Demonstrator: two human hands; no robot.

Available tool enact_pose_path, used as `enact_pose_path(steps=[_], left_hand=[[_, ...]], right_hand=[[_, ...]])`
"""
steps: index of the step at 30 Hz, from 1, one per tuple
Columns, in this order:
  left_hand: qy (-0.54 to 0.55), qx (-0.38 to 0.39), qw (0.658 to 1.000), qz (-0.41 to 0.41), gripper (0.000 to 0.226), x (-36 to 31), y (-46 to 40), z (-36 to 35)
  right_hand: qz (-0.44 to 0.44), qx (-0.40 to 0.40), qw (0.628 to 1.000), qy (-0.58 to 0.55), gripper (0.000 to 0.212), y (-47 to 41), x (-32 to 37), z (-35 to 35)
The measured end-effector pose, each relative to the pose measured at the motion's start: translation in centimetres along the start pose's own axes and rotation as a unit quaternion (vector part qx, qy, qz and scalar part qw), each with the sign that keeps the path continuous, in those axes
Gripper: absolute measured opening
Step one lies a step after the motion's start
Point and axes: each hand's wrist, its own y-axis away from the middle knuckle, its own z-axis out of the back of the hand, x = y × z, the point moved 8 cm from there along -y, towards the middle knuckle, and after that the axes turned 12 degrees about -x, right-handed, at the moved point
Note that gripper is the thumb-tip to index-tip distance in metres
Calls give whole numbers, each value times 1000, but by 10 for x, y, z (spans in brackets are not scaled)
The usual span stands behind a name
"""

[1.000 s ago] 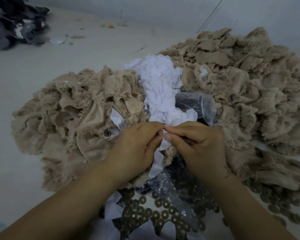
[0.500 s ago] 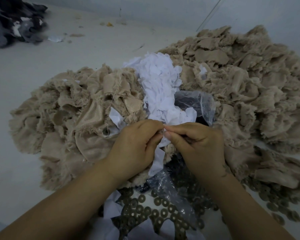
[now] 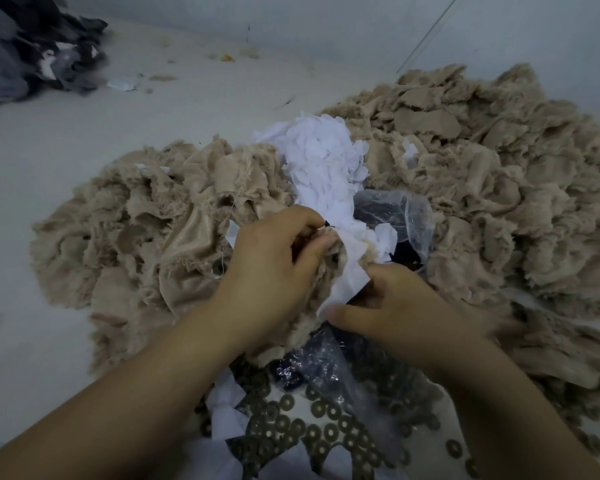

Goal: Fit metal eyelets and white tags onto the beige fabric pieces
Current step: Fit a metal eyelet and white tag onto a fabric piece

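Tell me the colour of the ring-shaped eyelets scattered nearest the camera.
Dull dark bronze-brown, each with a centre hole. The eyelets show best in the head view, low centre.

A garment-trim workroom, set up for hand piecework. A broad pale work surface (image 3: pixel 84 161) carries bulk heaps of frayed beige fabric pieces (image 3: pixel 482 174), a mound of white tags (image 3: pixel 323 161), loose metal eyelets (image 3: pixel 312 431), and dark offcuts (image 3: pixel 32 53) far left.
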Motion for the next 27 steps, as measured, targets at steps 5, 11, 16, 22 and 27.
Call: enact_pose_path(steps=[5,11,16,22,27], left_hand=[[22,-17,999,18,19,-2,2,3],[21,36,999,19,35,-2,17,7],[107,39,989,95,31,7,26,1],[255,65,941,212,39,15,28,-8],[278,73,923,256,21,22,28,-14]], right_hand=[[-15,-90,989,-116,23,-1,-2,1],[-154,-28,869,-469,34,0,-5,-12],[-155,2,842,-517,42,3,3,-18],[-129,-19,824,-552,49,2,7,-14],[-134,-42,841,-523,47,0,2,-16]])
